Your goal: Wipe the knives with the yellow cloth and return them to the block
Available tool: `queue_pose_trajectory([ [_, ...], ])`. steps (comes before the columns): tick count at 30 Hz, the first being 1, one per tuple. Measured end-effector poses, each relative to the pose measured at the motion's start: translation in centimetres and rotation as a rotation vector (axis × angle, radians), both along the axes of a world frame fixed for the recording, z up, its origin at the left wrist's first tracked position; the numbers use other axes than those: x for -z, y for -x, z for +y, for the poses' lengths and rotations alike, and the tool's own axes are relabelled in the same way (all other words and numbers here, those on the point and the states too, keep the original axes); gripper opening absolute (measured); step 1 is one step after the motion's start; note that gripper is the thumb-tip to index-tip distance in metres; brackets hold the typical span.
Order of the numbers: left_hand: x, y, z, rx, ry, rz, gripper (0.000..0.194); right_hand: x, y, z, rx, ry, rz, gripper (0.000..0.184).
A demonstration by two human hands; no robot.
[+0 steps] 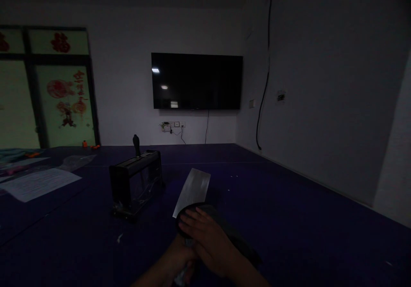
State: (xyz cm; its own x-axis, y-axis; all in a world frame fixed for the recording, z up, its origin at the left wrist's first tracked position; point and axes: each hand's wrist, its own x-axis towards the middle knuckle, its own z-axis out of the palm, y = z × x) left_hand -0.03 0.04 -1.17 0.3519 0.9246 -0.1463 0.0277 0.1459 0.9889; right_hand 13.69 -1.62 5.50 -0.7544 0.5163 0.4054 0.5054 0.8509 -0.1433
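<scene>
Metal blade: the broad, flat blade (193, 186) is at the near middle of the blue table (295, 223), just beyond the hands, its near end meeting a dark wrap (223, 218).
Right hand: the right hand (207, 238) lies over the dark wrap, fingers straight and close together, only slightly fanned.
Left hand: the left hand (178, 252), nearer and partly hidden under the right, has its fingers curled round a grey handle (180, 277); whether this joins the blade cannot be told.
Black stand: left of the blade and farther off, the open-sided stand (120, 188) has a black handle (136, 145) upright at its top and crumpled clear film (146, 189) within its frame.
Clear bag: at far left, the bag (77, 162) lies near a printed sheet (41, 184); contents unclear.
</scene>
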Motion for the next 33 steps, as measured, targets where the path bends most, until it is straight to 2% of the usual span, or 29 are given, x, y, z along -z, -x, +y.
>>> queue_pose_trajectory([
  [4,0.3,0.3,-0.1,-0.023,-0.026,-0.120,0.015,0.2,-0.1,0.0,0.004,0.028,0.034,0.055],
  [8,0.0,0.5,-0.2,-0.018,-0.021,-0.150,0.020,0.5,-0.1,0.1,0.041,0.029,0.071,0.052],
  [18,-0.1,0.7,0.3,0.046,0.012,-0.082,0.026,1.1,-0.4,0.8,0.055,-0.020,0.021,0.054],
  [24,-0.4,0.7,-0.3,0.081,-0.004,-0.060,0.019,1.3,-0.9,1.4,0.166,-0.113,0.006,0.059],
  [33,-1.4,0.7,-0.6,0.162,0.037,0.039,0.029,2.1,-1.8,2.6,0.337,-0.319,0.066,0.061],
])
